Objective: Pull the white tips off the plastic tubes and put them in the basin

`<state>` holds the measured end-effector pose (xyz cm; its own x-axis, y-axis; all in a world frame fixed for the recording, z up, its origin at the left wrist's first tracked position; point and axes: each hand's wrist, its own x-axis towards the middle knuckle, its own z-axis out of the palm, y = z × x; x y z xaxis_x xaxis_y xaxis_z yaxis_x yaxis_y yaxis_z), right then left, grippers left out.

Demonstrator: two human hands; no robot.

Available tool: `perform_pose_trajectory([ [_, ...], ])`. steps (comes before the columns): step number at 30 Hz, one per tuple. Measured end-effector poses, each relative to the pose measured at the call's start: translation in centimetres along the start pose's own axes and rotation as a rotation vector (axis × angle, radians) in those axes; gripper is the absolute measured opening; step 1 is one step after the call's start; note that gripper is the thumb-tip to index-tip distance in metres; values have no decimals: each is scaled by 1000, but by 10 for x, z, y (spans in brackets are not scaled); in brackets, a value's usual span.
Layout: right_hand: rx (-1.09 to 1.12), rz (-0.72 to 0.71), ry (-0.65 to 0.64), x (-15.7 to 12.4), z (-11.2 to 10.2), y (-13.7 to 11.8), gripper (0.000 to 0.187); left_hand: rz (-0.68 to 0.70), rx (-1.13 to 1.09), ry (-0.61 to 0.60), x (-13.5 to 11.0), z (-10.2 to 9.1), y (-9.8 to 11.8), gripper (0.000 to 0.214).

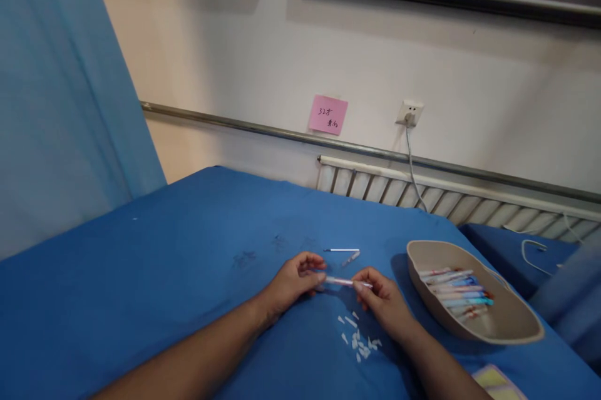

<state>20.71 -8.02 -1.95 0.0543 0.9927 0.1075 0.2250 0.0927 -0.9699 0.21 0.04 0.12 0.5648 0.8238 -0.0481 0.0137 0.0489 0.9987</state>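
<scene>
The fingers (pixel 315 275) of the left hand (pixel 293 281) were pressed together in a pinch on one end of a thin pen (pixel 342 282). The fingers (pixel 361 284) of the right hand (pixel 382 300) pinched the opposite end. The pen lay roughly level between the two hands, just above the blue-covered counter (pixel 188 275) and slightly right of its middle. Both forearms entered from the lower edge of the view, and the heels of the hands sat low on the cloth.

Directly below the pen, near the right wrist, a scatter of small white pieces (pixel 359 340) lay on the cloth. Just beyond the hands lay a loose thin refill (pixel 341 250), with a short pale part (pixel 350 257) beside it; neither touched a hand.

To the right of the right hand, near but apart from it, stood a beige oval tray (pixel 511 318). It held a bundle of coloured pens (pixel 457 293) lying side by side. A yellowish pad (pixel 498 382) showed at the lower right corner.

Behind the counter, a radiator (pixel 422 190) ran along the wall under a metal rail (pixel 282 132). A pink note (pixel 328 114) was stuck to the wall above the rail, and a white socket (pixel 409 113) with a plugged cable (pixel 413 168) was mounted to its right. A blue curtain (pixel 61 106) hung at the left
</scene>
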Motion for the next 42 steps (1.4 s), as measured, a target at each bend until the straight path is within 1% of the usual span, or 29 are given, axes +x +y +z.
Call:
perform_pose_trajectory([
  [3, 1, -14, 1, 0, 0, 0, 33, -88, 45, -18, 1, 1, -2, 43],
  [6, -7, -15, 18, -1, 1, -2, 33, -105, 117, -48, 1, 2, -5, 43],
  [8, -10, -13, 27, -1, 1, -3, 33, -82, 128, -50, 0, 1, -4, 36],
  [10, -9, -15, 33, -1, 2, -4, 33, -17, 92, -50, -1, 1, -2, 29],
  [12, -8, -16, 36, -1, 2, -5, 34, 42, 33, -45, -2, 0, 0, 34],
  [14, -7, -14, 35, -1, 2, -6, 34, 35, 8, -45, -2, 1, 2, 40],
  [15, -8, -15, 32, -1, 2, -6, 33, 10, 19, -50, -2, 2, 2, 38],
  [17, -14, -25, 29, -1, 2, -6, 32, -38, 79, -65, -2, 3, 1, 35],
  [20, -24, -44, 25, -1, 1, -5, 29, -58, 145, -63, -1, 4, -2, 38],
  [24, -22, -44, 23, 0, -1, -3, 29, -1, 127, -61, -2, 3, -3, 28],
  [28, 17, -34, 28, 0, 0, -5, 32, 46, 137, -53, -3, 2, -1, 22],
  [32, 77, -15, 68, 0, 3, -11, 34, 67, 125, -34, -4, 2, 2, 21],
  [36, 74, -46, 92, -3, 5, -25, 31, 67, 117, -96, -4, 3, 6, 28],
  [38, 45, -88, 124, -7, 0, -39, 28, 42, 92, -122, -3, 2, 7, 33],
  [39, 39, -116, 163, -9, -5, -48, 26, 30, 73, -125, -3, 2, 8, 35],
  [40, 41, -144, 214, -11, -12, -57, 25, 19, 57, -125, -2, 1, 8, 37],
  [41, 52, -171, 292, -13, -22, -66, 23, 12, 46, -122, -1, 0, 8, 38],
  [42, 73, -199, 397, -15, -34, -73, 22, 5, 43, -116, -1, 0, 7, 37],
])
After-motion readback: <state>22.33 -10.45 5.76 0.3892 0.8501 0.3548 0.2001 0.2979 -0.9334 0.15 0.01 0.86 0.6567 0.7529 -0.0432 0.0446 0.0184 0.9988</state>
